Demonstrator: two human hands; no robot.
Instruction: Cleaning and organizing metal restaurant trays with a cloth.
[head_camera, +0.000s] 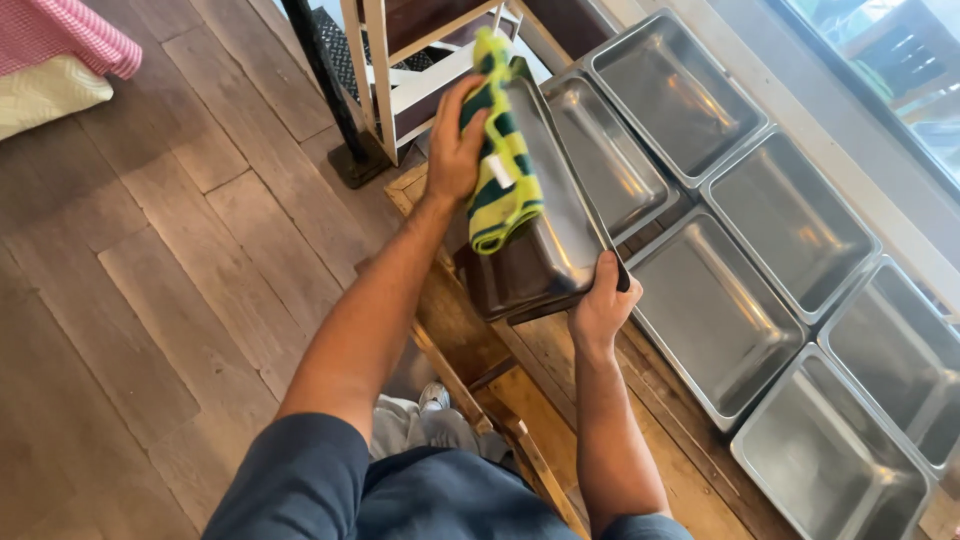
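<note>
The person's dark blue sleeves are filling the bottom edge. Beyond them, the right hand is gripping the near corner of a tilted steel pan, fingers curled tight over its rim. The left hand is pressing a yellow-and-green cloth against the pan's outer wall, fingers closed on the cloth. Past the right fingertips, six more steel pans are lying empty on a wooden pallet. Grey plank flooring is stretching out left of the left hand.

Bright daylight from the window glints off the steel pans; the picture stays sharp.
</note>
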